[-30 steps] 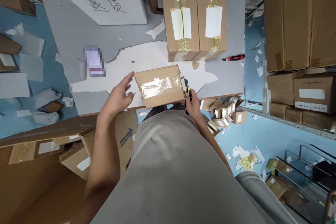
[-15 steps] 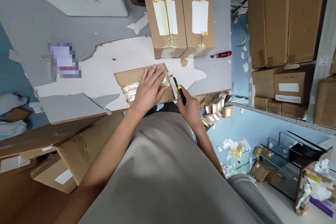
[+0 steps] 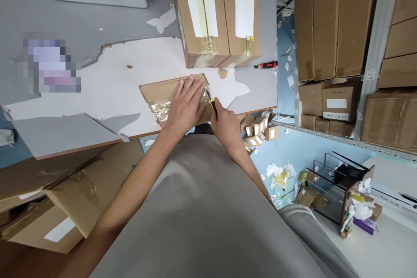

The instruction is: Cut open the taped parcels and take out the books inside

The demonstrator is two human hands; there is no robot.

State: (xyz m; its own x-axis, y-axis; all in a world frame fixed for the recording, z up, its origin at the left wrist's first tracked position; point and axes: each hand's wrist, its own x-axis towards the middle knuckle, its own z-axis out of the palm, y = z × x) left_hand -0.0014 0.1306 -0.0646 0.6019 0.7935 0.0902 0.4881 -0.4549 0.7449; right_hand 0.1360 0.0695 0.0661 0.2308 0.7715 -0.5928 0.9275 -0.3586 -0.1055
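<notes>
A small flat cardboard box (image 3: 159, 90) with shiny clear tape (image 3: 159, 108) across it lies at the table's front edge. My left hand (image 3: 183, 106) rests flat on its top, fingers stretched out, covering part of the tape. In my right hand (image 3: 227, 125) is a yellow and black box cutter (image 3: 213, 106), its handle wrapped by closed fingers. The cutter's tip is at the taped right end of the box, just beside my left fingers; how deep the blade goes is hard to see.
Two taped cartons (image 3: 208, 17) with white labels stand behind the box. A red and black box cutter (image 3: 267, 65) lies to their right. Torn white paper covers part of the grey table (image 3: 65, 134). Large open cartons (image 3: 94, 186) sit at lower left; shelves of boxes (image 3: 339, 95) stand right.
My right hand has moved left with the box cutter, bringing its tip from beside the box onto its right end. My left hand still presses the box. The view has shifted slightly.
</notes>
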